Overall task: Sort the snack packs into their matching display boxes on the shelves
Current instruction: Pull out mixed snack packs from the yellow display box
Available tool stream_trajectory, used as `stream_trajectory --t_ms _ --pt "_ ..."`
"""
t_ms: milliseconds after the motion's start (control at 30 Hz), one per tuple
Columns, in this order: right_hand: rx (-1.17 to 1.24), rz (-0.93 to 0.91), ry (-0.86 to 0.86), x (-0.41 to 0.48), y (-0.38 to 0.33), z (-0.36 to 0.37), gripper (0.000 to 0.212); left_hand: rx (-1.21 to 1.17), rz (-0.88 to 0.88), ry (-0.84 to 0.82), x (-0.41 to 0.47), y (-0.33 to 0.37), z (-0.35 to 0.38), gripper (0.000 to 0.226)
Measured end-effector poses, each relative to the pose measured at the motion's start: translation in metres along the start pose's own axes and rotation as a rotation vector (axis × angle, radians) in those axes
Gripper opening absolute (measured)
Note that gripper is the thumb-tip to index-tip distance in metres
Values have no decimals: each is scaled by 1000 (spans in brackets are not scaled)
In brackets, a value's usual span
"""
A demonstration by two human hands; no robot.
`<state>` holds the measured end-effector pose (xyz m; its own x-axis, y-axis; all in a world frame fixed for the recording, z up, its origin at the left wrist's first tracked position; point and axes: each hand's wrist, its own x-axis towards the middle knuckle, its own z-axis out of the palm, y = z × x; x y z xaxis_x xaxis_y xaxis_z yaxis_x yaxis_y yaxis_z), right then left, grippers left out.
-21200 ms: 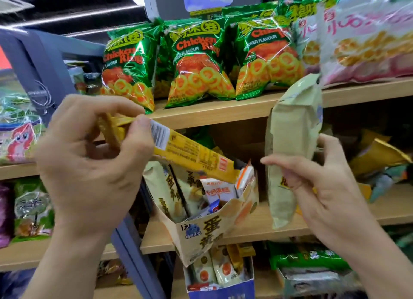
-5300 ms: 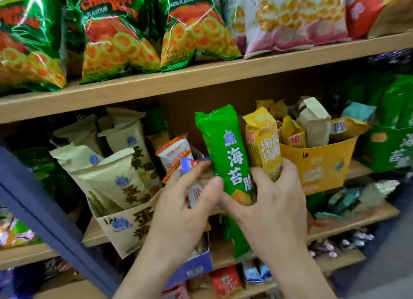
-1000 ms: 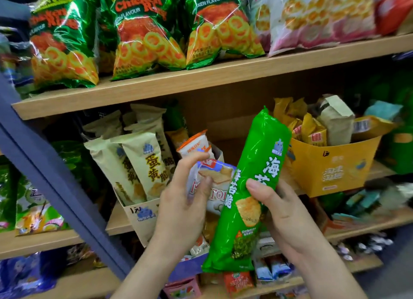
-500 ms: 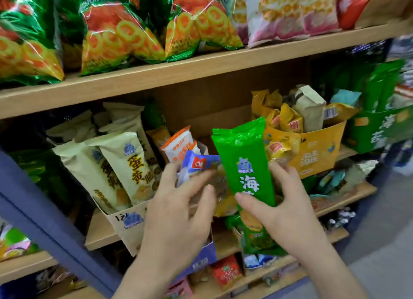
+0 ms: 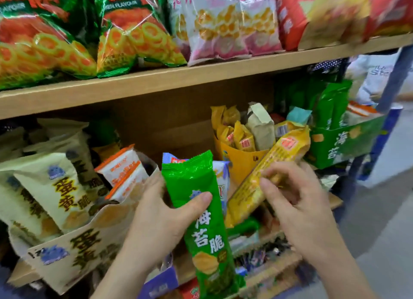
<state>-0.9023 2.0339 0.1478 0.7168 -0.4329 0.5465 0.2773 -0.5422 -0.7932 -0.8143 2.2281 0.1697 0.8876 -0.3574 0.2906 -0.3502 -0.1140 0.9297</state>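
Observation:
My left hand (image 5: 156,218) grips a long green seaweed-crisp pack (image 5: 201,209), thumb across its front, with a blue and white pack (image 5: 221,180) tucked behind it. My right hand (image 5: 297,200) pinches a yellow pack (image 5: 263,180) that slants up toward the yellow display box (image 5: 241,162). That box holds several yellow packs, a beige one and a teal one. On the left stands a beige display box (image 5: 73,247) with beige egg-yolk packs and orange and white packs (image 5: 123,171). A green display box (image 5: 344,142) with green packs stands at the right.
The upper wooden shelf (image 5: 178,79) carries large green ring-snack bags (image 5: 138,30), a pink bag (image 5: 230,24) and red bags (image 5: 335,12). Below my hands, lower shelves hold more small packs and a blue box (image 5: 161,281). A blue upright (image 5: 393,75) borders the aisle floor on the right.
The green pack has passed from my right hand to my left, joining the blue and white pack. My right hand now pinches a yellow pack. The view has swung right.

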Motion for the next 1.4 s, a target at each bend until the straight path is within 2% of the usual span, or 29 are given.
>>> stream_trajectory --t_ms 67,167,233,333,433,500,567,633,733,967,1067,1133,1200,1300,1400 --pt "23 -49 -5 21 12 -27 35 39 -7 11 7 2 19 40" --pt "155 -44 -105 53 22 -63 79 30 21 -9 14 8 42 38" --pt "265 -46 -95 73 29 -78 97 4 15 -62 17 10 51 41" --pt "335 -123 -86 99 42 -92 109 84 68 -138 22 13 58 51" --pt "395 -89 -204 123 53 -95 111 153 28 -322 33 18 65 87" --pt "384 -36 -322 137 58 -90 96 248 -19 -462 44 21 73 104" --pt "346 -8 -412 145 62 -82 77 423 -24 -510 58 21 81 109" --pt "348 -18 -469 147 64 -75 63 557 -36 -524 68 20 88 107" --pt "411 -3 -522 148 69 -69 61 701 -31 -509 76 14 93 96" --pt "722 22 -556 147 70 -70 91 805 -97 -369 72 7 70 80" --pt "914 17 -499 145 61 -71 81 833 -135 -337 67 11 52 77" --pt "983 32 -395 145 52 -72 83 875 -142 -341 64 15 47 78" --pt "978 -31 -259 146 44 -71 90 884 -145 -346 61 16 46 83" --pt "803 -247 -57 146 36 -69 93 812 -156 -345 57 16 45 89" --pt "532 -429 47 146 29 -66 87 683 -173 -343 51 18 41 94"
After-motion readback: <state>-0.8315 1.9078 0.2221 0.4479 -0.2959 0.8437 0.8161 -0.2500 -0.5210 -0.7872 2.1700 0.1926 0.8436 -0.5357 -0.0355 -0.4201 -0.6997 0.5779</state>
